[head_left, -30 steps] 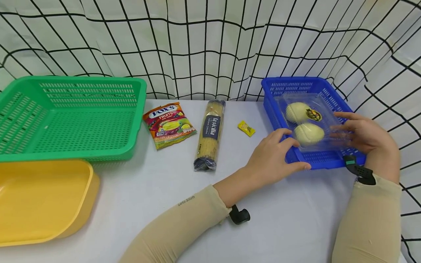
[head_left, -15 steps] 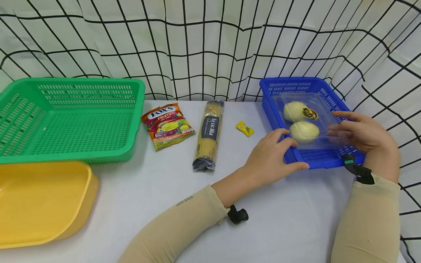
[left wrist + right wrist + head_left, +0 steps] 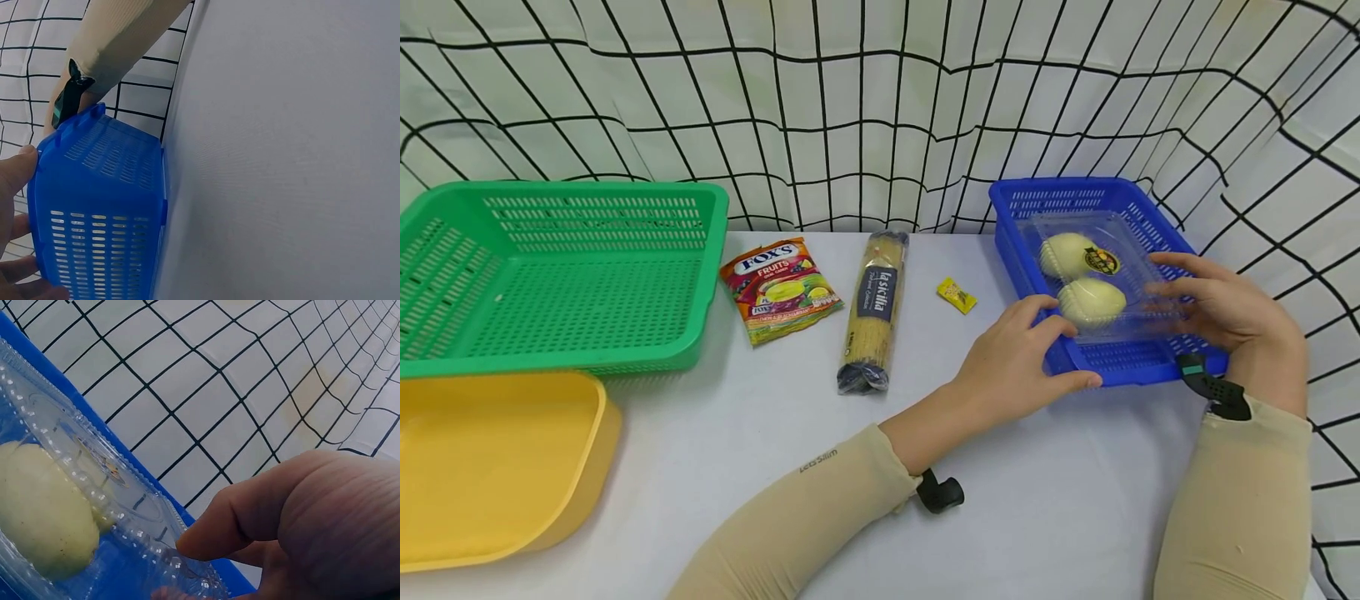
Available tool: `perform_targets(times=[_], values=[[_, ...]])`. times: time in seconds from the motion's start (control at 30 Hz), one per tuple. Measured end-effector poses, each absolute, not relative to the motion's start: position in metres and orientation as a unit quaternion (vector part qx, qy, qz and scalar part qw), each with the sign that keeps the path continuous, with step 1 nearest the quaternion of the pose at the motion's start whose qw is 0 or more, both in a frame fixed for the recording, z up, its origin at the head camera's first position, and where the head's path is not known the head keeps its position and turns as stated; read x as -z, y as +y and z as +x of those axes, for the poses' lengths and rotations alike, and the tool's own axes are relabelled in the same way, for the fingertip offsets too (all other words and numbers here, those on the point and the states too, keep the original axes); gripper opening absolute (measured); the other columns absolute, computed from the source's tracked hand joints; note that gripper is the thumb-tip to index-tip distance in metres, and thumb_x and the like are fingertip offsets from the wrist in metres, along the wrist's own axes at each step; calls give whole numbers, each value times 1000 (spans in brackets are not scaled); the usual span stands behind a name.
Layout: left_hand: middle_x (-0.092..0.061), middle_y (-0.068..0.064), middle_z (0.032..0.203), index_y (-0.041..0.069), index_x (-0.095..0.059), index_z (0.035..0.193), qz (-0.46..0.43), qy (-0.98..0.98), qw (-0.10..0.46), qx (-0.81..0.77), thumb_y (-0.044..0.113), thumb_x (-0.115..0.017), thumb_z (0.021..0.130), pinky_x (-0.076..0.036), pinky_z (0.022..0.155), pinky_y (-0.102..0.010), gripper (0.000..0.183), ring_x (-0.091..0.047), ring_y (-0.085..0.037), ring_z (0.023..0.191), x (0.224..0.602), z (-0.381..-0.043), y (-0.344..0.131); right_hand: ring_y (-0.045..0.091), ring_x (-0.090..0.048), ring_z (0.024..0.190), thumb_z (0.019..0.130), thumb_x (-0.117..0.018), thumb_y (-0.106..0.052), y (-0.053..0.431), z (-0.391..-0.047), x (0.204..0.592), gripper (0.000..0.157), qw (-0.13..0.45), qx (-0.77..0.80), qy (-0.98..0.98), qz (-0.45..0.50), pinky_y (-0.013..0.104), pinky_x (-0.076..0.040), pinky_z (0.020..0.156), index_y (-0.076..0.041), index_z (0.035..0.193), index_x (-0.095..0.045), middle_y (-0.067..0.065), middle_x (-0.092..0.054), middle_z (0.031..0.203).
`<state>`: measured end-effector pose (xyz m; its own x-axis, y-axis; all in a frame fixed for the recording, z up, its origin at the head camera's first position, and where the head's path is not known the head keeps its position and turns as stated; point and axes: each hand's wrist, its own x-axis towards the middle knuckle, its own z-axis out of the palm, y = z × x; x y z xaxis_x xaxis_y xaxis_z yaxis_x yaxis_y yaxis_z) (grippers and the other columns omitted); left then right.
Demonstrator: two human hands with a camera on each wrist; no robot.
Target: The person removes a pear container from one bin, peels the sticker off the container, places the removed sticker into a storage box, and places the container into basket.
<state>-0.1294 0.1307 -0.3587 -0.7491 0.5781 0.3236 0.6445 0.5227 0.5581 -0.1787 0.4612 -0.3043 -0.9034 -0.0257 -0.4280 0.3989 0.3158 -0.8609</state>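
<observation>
Nearest you, your left sleeve [image 3: 808, 500] carries small print that seems to read "Lets Slim". Beyond the cuff, your left hand [image 3: 1011, 358] sits at the near left corner of the blue basket [image 3: 1063, 196], its thumb against the near rim and its bent fingers over the left side. You cannot tell whether it grips the basket, the box or neither.

Your right hand [image 3: 1247, 312] pinches the right edge of the clear plastic box [image 3: 1138, 287]: one digit lies on that edge and another fingertip shows through the plastic. The box lies within the basket, to the left of your right hand and just beyond your left fingertips, its long axis slanting from near right to far left like the basket's. Whether it is lifted off the floor is unclear. Inside are two pale, rounded pieces [image 3: 1092, 302]; the round dark label [image 3: 1102, 260] is too small to read.

Left of the basket, the long pasta pack [image 3: 872, 312] says "la sicilia". The tiny yellow wrapper [image 3: 957, 295] is illegible; farther left, the sweet bag [image 3: 781, 290] reads "FOX'S FRUITS".
</observation>
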Motion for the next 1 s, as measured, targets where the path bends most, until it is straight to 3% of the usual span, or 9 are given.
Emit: perform_targets(times=[0.27,0.57,0.8,1.0], values=[[-47,-4,162,25,-72,134,-355,-867,54,345,67,-74,97,-56,106,-35,56,-46,-17,149,361,-128,129,16,-69,113,116,-47,-7,465,-171,305,69,187,564,801,72,42,-65,92,-24,175,-17,7,-42,146],[-47,-5,162,23,-72,134,-365,-864,65,342,66,-74,98,-53,112,-34,55,-44,-18,151,362,-127,129,28,-76,108,112,-50,4,469,-169,305,53,139,672,724,72,42,-67,86,-24,157,-51,4,-64,129],[-47,-8,162,21,-70,137,-376,-857,72,346,63,-75,99,-48,118,-35,57,-43,-20,152,363,-129,129,23,-79,101,112,-57,-1,473,-168,304,50,128,668,728,86,36,-66,84,-23,156,-47,-3,-72,124],[-36,-11,171,18,-59,153,-356,-862,52,357,64,-72,99,-45,121,-38,72,-36,-22,158,361,-132,125,23,-80,100,112,-57,0,479,-163,300,40,100,690,712,83,37,-67,81,-22,145,-61,-1,-78,119]])
